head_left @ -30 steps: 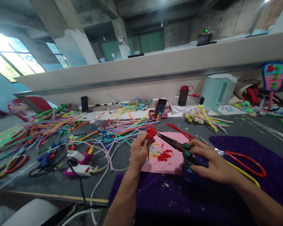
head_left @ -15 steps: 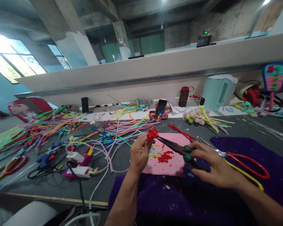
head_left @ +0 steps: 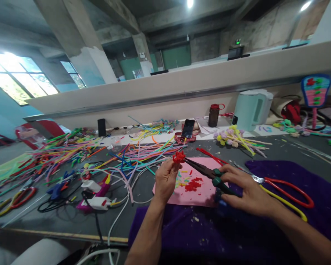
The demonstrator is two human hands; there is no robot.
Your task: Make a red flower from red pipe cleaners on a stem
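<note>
My left hand (head_left: 166,180) pinches a small red pipe-cleaner flower (head_left: 178,157) by its stem, raised above a pink sheet (head_left: 201,191). My right hand (head_left: 245,193) grips long-nose pliers (head_left: 205,171) by their green handles. The plier tips touch the red flower. Red and coloured clippings (head_left: 192,183) lie on the pink sheet below. A purple cloth (head_left: 314,184) lies under my right forearm.
Red-handled scissors (head_left: 287,186) lie on the purple cloth right of my hand. A heap of coloured pipe cleaners (head_left: 132,151), glue guns and cables (head_left: 93,193) fill the left of the grey table. A phone (head_left: 188,128), bottle (head_left: 214,114), kettle (head_left: 252,108) and finished flowers (head_left: 234,135) stand behind.
The plier tips have closed in on the red flower, which sits slightly higher. The camera has shifted a little to the left.
</note>
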